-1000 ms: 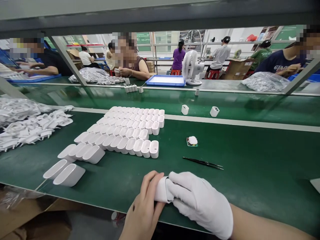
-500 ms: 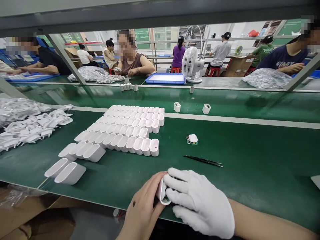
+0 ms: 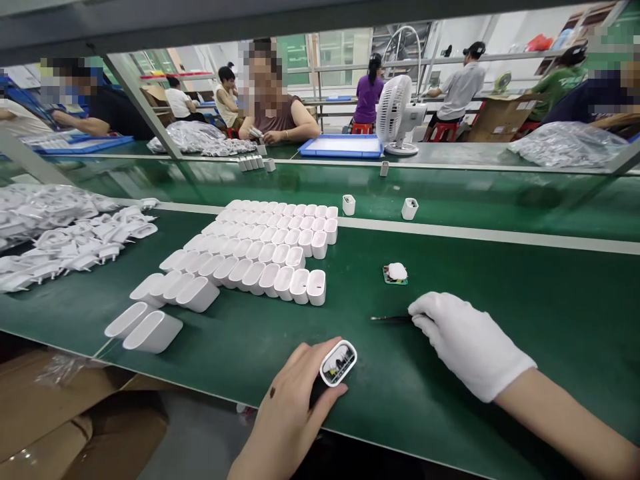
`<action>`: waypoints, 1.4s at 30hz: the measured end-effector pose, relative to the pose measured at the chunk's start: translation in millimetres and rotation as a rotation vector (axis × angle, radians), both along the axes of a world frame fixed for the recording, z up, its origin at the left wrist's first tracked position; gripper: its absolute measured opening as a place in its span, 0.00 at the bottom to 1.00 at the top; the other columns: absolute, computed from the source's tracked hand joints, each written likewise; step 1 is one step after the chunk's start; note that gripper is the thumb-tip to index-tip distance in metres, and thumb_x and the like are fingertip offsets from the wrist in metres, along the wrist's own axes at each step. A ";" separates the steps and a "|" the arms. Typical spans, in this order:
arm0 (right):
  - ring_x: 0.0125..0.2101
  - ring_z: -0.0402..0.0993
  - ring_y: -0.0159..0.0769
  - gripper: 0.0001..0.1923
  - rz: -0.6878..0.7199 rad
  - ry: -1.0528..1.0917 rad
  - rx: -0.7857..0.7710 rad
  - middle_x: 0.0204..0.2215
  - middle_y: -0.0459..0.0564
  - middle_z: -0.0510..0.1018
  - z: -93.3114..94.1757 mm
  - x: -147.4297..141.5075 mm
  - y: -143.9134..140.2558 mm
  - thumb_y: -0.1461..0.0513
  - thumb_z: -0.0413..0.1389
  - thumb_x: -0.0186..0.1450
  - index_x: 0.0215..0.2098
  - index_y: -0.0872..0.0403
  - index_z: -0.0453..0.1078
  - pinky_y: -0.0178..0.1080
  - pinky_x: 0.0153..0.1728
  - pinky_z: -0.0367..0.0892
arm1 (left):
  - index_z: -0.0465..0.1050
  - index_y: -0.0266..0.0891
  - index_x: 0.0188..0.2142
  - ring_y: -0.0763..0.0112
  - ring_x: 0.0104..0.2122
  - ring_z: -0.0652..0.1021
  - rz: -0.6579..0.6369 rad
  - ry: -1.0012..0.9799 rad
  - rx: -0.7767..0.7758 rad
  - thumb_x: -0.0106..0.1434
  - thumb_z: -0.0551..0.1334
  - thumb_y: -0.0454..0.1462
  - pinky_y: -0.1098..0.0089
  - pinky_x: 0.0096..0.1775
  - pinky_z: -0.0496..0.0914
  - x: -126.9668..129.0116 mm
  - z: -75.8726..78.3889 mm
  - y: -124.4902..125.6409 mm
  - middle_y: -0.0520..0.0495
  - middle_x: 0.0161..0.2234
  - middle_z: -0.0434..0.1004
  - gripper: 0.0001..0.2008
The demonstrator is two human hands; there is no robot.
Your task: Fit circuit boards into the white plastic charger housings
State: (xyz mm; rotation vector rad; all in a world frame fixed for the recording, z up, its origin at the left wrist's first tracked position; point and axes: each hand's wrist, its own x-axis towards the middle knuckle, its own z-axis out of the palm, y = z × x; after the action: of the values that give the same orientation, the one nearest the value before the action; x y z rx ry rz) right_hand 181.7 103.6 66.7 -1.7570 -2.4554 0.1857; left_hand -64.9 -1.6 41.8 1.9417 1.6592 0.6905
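Observation:
My left hand (image 3: 295, 407), bare, is closed around a white charger housing (image 3: 353, 363) near the table's front edge. The housing's open end faces up toward me, and electronic parts show inside it. My right hand (image 3: 465, 343), in a white glove, has its fingers pinched on black tweezers (image 3: 390, 319) at the table surface. The tips of the tweezers point left; their other end is hidden under the glove. Beyond that hand lies a small green circuit board (image 3: 396, 281) with a white piece on top.
Rows of empty white housings (image 3: 255, 277) stand at left centre. White plug parts (image 3: 75, 247) are heaped at far left. Two filled housings (image 3: 410, 209) stand on the belt (image 3: 460, 207). Across it are a fan (image 3: 395, 113), a blue tray (image 3: 343, 147) and several co-workers.
My right hand has left the housing, moved right and taken hold of the tweezers. My left hand has turned the housing so that its open end shows. The view has shifted slightly.

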 end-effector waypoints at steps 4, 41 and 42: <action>0.25 0.70 0.33 0.08 0.015 0.112 0.065 0.29 0.45 0.73 4.9 -11.0 -12.6 0.61 0.48 0.65 0.36 0.47 0.69 0.34 0.23 0.59 | 0.58 0.57 0.56 0.65 0.43 0.74 -0.028 0.021 -0.055 0.66 0.55 0.38 0.69 0.40 0.72 -1.1 0.5 -0.4 0.52 0.45 0.73 0.20; 0.24 0.75 0.33 0.20 -0.279 1.499 -0.840 0.25 0.48 0.77 3.2 -55.4 -36.8 0.52 0.69 0.48 0.26 0.55 0.66 0.37 0.31 0.72 | 0.48 0.53 0.63 0.61 0.50 0.74 -0.178 0.156 0.032 0.67 0.50 0.34 0.61 0.46 0.74 -7.6 -15.8 -4.6 0.52 0.53 0.71 0.26; 0.24 0.74 0.32 0.20 -0.273 1.485 -0.829 0.24 0.48 0.77 2.2 -55.8 -36.9 0.52 0.68 0.48 0.26 0.55 0.67 0.36 0.31 0.72 | 0.48 0.53 0.63 0.61 0.50 0.74 -0.180 0.157 0.042 0.67 0.50 0.34 0.63 0.45 0.75 -7.6 -16.3 -4.6 0.52 0.53 0.71 0.26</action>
State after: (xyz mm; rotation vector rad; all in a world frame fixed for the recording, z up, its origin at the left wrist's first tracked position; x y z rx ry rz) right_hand 126.0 66.7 68.8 -1.1741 -1.0239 1.8221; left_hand -72.5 -6.2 25.5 2.1917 1.5443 0.5189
